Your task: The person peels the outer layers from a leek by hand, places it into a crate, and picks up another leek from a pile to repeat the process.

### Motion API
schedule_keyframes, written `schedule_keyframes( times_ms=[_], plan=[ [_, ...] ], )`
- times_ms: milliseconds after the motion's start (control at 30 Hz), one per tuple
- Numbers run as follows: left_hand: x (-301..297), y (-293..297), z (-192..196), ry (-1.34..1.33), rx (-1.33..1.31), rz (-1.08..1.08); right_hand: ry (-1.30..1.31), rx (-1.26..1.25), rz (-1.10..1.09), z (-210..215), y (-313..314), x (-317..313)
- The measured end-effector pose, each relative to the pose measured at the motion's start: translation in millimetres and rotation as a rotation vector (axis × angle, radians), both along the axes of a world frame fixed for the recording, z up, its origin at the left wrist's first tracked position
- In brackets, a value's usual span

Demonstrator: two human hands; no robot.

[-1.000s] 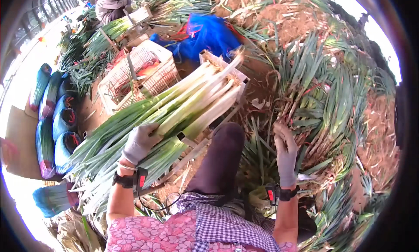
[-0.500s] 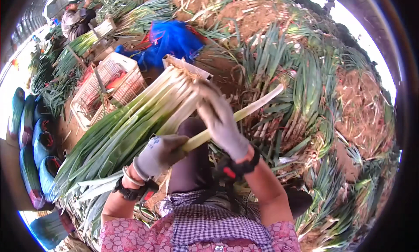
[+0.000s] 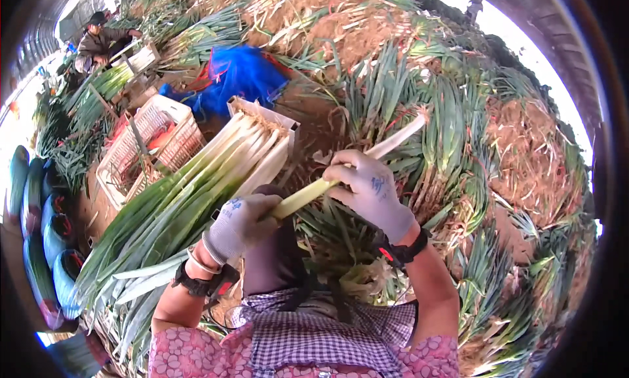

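Observation:
A single leek [image 3: 308,193] slants across in front of me, its white root end up to the right. My left hand [image 3: 244,226], in a pale grey glove, is closed round its green part. My right hand [image 3: 372,193], gloved too, has thumb and fingers pinched on the pale stalk further up. Left of my hands lies a row of leeks [image 3: 190,181], roots against an upright board [image 3: 288,121] and green leaves trailing toward the lower left. The leek's leaves run back below my left wrist.
A cream plastic crate [image 3: 177,149] with red stuff inside stands beyond the row. Behind it is a heap of blue netting [image 3: 244,76]. Blue-wrapped bundles [image 3: 40,273] line the left. Loose leeks [image 3: 452,129] cover the ground at right. Another person [image 3: 101,44] sits at far left.
My right hand has moved from above the row's root ends down and right onto the leek's stalk. My left hand keeps its hold.

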State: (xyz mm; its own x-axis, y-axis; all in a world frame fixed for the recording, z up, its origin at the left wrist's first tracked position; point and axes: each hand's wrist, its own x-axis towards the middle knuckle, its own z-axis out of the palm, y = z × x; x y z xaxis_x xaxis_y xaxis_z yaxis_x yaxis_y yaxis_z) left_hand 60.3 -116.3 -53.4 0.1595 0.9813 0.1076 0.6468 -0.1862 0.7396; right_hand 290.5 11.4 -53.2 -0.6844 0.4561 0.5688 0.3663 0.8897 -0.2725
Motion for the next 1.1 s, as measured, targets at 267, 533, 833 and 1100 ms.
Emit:
schedule_keyframes(
  times_ms=[267, 533, 833, 1100],
  plan=[
    [8.2, 0.1, 2.6, -0.003, -0.060, 0.011, 0.020, 0.044, 0.049, -7.9, 2.5, 6.6],
    [3.3, 1.9, 2.5, 0.024, -0.045, 0.008, 0.906, -0.798, -0.190, 3.8, 31.6, 49.5],
    [-6.9, -3.7, -3.2, 0.024, 0.017, 0.079, 1.477, -0.851, -0.311, -9.4, 130.4, 161.0],
    [-22.7, -23.1, 6.3, 0.063, 0.016, 0.190, 1.675, -0.707, -0.379, -54.1, 177.9, 282.4]
  ],
)
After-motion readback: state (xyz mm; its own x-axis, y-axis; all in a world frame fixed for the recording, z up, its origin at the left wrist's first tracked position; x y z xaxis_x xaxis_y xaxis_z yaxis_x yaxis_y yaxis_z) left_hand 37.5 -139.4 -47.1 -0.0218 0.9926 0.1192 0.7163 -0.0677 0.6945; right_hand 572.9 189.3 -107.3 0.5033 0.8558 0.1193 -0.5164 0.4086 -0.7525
